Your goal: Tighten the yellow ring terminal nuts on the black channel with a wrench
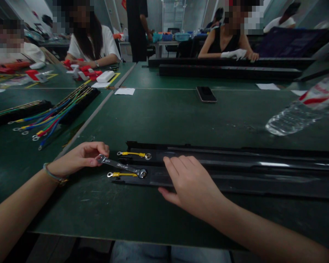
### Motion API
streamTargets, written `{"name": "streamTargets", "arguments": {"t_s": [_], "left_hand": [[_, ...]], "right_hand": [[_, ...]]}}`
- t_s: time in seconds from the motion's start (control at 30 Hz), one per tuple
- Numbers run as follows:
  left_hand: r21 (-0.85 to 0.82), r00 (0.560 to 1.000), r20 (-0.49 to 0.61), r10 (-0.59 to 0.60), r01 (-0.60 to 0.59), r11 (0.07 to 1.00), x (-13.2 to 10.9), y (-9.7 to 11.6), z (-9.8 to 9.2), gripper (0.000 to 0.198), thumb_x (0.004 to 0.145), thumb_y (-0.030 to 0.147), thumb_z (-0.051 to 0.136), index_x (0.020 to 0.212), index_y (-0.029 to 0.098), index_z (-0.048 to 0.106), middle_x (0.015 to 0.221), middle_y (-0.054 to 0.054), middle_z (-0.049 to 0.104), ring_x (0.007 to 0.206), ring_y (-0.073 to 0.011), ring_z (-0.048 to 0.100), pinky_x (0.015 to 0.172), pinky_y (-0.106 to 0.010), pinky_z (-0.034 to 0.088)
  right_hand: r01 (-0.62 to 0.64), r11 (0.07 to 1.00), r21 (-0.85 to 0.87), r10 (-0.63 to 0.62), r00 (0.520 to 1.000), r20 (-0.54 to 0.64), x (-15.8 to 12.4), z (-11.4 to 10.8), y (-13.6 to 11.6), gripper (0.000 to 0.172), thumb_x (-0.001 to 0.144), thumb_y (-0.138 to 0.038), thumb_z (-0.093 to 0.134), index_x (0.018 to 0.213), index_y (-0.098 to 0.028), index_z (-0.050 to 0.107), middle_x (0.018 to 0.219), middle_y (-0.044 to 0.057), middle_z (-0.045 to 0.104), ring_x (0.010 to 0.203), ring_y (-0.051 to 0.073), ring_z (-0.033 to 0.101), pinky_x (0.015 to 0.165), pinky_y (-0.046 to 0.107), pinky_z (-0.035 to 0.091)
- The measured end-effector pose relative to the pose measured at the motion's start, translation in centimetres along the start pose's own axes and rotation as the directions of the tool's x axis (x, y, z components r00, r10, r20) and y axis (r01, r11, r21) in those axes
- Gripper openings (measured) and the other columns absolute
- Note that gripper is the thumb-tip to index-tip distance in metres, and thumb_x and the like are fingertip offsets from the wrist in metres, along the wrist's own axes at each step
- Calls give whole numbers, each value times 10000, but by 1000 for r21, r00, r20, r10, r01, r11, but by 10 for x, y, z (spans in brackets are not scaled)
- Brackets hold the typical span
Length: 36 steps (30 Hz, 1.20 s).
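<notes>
My left hand point(83, 157) pinches one end of a metal wrench point(120, 165). The wrench's other end sits around a nut on the nearer of two long black rails point(252, 182). A short yellow wire point(124, 174) with a ring end lies at that nut. On the farther rail point(235, 157), another yellow wire point(133, 154) runs to a second nut. My right hand point(192, 182) lies over the nearer rail, fingers on top and thumb at its near edge, gripping it.
Bundles of coloured wires point(57, 113) lie at the left. A phone point(206, 94) lies beyond the rails, and a water bottle point(301, 106) is at the right. Across the green table point(153, 117), people handle red parts point(84, 71) and black rails point(227, 71).
</notes>
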<state>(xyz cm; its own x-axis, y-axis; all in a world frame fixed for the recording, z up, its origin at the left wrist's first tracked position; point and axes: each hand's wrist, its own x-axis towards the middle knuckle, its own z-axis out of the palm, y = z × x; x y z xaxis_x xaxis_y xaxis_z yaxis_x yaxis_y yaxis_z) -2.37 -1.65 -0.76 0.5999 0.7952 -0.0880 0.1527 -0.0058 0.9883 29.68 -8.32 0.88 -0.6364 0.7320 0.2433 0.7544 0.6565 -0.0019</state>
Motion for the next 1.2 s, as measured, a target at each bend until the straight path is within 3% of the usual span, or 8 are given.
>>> {"name": "streamTargets", "arguments": {"t_s": [1.2], "left_hand": [[20,1000,17,-7,7,1000,0,-2,-2,216,704,336,633,812,162,562,698,5,466,629,-128,421,556,-228,343]], "right_hand": [[4,1000,-17,-3,1000,18,0,1,1,543,790,-436,404,1133,-22,483,941,126,557,821,236,453,724,359,353]]}}
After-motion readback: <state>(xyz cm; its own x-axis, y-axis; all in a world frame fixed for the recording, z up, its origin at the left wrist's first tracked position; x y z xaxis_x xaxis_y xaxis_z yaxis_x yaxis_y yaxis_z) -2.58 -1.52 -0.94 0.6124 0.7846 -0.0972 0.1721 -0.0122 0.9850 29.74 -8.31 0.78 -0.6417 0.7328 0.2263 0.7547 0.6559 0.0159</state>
